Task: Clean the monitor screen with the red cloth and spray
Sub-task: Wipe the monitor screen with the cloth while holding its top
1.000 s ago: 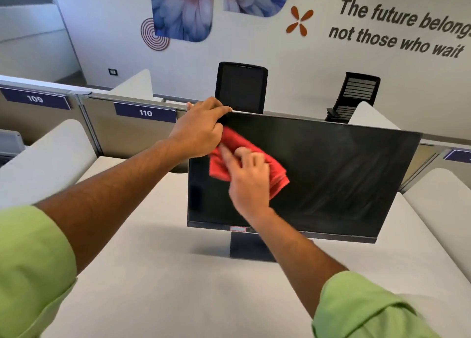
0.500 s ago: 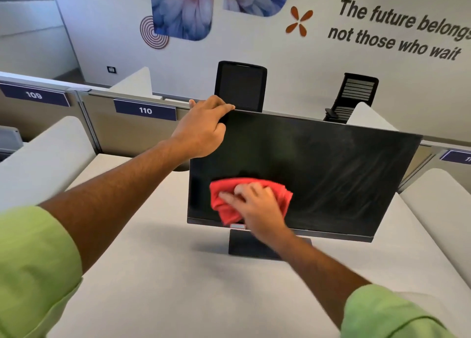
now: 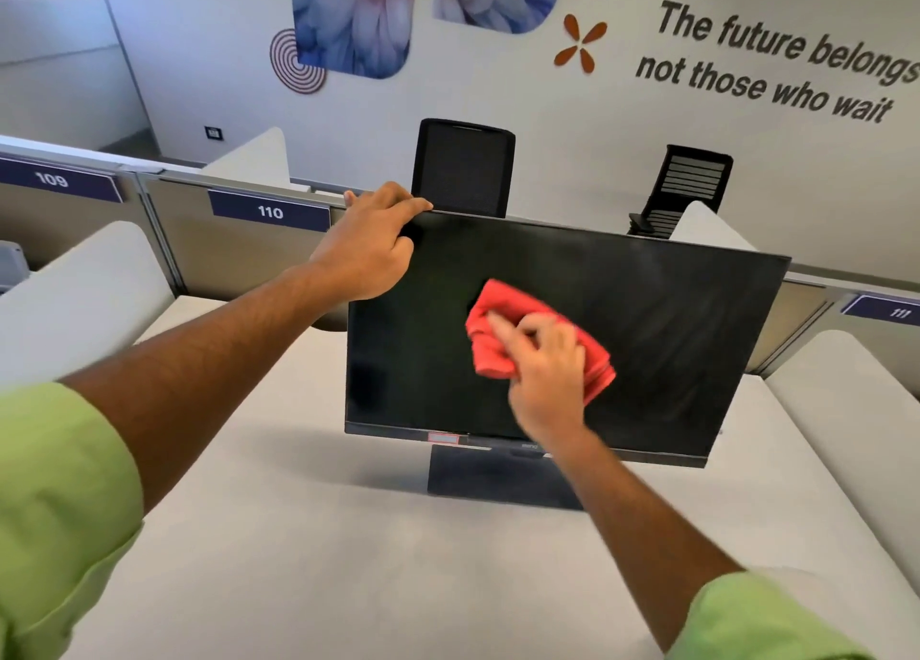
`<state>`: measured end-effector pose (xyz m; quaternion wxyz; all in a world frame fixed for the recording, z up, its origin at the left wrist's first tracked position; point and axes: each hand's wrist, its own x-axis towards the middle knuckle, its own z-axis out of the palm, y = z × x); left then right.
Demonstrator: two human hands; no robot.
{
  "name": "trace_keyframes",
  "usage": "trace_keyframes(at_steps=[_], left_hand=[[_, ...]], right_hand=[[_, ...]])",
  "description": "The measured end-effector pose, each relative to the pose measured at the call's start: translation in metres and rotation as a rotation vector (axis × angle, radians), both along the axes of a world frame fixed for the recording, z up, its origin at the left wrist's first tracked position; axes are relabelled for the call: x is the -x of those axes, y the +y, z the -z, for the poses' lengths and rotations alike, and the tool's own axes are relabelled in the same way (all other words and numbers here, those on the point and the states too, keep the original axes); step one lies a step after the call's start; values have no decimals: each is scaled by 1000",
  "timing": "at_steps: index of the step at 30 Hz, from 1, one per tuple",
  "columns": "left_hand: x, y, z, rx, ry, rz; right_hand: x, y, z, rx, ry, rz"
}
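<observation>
My left hand (image 3: 371,249) clamps the top left corner of the flat black monitor (image 3: 662,321), steadying it against my push. My right hand (image 3: 545,368) presses the bunched red cloth (image 3: 503,311), fingers curled over it, mid-screen.

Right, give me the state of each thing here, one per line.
Black flat monitor: upright on its stand, screen dark.
Red folded cloth: pressed against the screen.
Left hand: grips the monitor's top left corner.
Right hand: presses the cloth.
Spray: not in view.
</observation>
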<state>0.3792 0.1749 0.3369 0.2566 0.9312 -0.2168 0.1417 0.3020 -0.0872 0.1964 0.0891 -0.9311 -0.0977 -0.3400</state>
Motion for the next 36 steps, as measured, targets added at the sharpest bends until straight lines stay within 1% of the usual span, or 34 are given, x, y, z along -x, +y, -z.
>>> trace_keyframes(at_steps=[3, 5, 7, 8, 10, 15, 20, 23, 25, 28, 32, 36], left_hand=[[0, -1, -3, -29, -9, 1], [1, -3, -5, -44, -11, 0], [3, -4, -6, -36, -7, -10], [3, -5, -6, -28, -7, -20], [4, -6, -8, -17, -2, -34], [5, -7, -10, -44, -18, -23], [4, -4, -7, -30, -36, -21], [3, -6, -4, -16, -60, -21], [3, -7, -3, 0, -63, -33], [3, -5, -2, 1, -51, -51], [2, -4, -3, -12, -51, -58], [4, -5, -4, -21, -56, -51]], right_hand=[[33, 15, 59, 87, 208, -117], [51, 17, 87, 142, 345, -207], [59, 12, 94, 212, 438, -269], [57, 8, 90, 239, 451, -290], [49, -3, 71, 256, 391, -301], [19, -52, -11, 181, 127, -160], [-28, -111, -106, -21, -18, 29], [-37, -111, -118, -171, -53, 101], [-30, -88, -100, -185, -72, 121], [-9, -46, -52, -89, -48, 46], [23, -5, 20, 97, 114, -98], [54, -4, 78, 334, 351, -324]])
